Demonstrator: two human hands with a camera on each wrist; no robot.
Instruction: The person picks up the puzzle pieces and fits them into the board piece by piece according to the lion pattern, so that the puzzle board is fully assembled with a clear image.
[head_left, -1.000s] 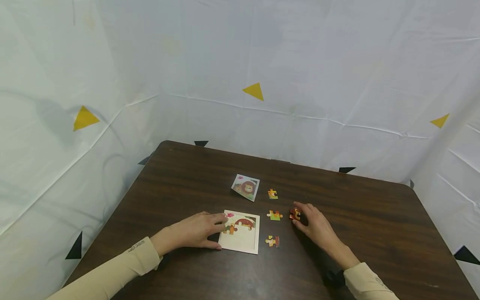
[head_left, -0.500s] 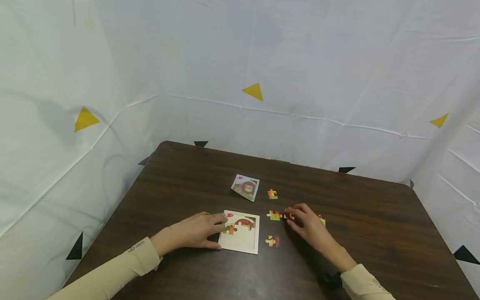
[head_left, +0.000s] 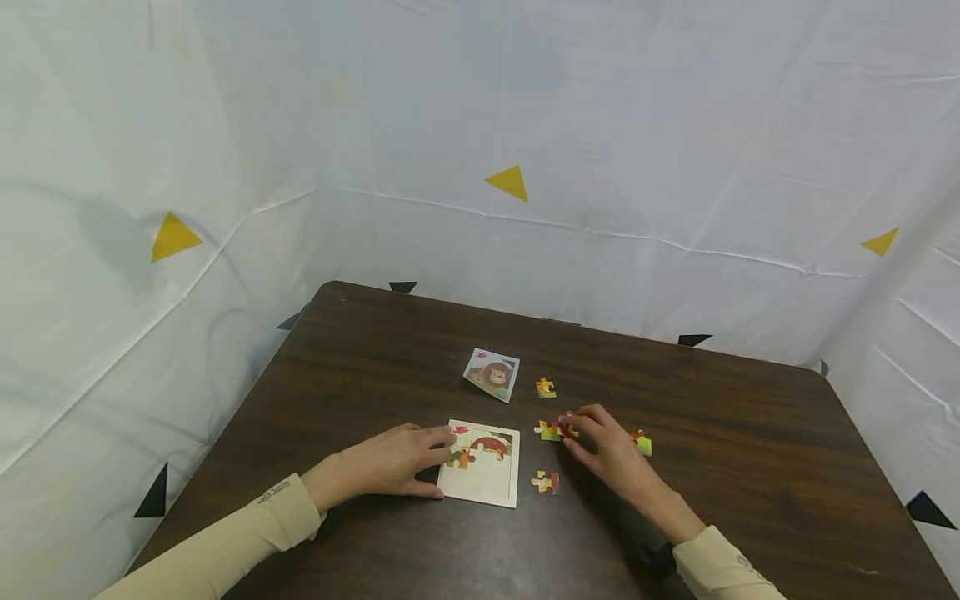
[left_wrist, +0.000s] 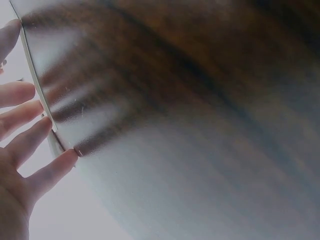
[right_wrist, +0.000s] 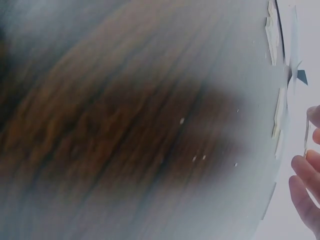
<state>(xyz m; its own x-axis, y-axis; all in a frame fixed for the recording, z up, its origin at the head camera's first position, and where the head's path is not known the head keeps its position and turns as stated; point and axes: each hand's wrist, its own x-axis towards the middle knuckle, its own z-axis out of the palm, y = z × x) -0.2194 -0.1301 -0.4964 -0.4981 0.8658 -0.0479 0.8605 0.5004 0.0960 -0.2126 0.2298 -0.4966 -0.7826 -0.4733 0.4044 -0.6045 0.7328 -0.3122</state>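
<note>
"piece with red on it (head_left: 568, 428): where is it?"

"pinched in the right grip (head_left: 618, 458), thumb and fingertips close together on it, so that grip is nearer."

"and the tray (head_left: 483, 489)?"

"from the pinch, between eight and nine o'clock, near."

"anything between?"

"the green piece (head_left: 547, 431), just off at nine o'clock. whether the two touch, i can't tell. i judge any trayward carry would have to clear it."

"which way does the held one's long axis run?"

"fingers hide too much to say."

"and the left grip (head_left: 384, 461)?"

"spread wide, fingers straight, touching the tray at its nine o'clock side."
</note>
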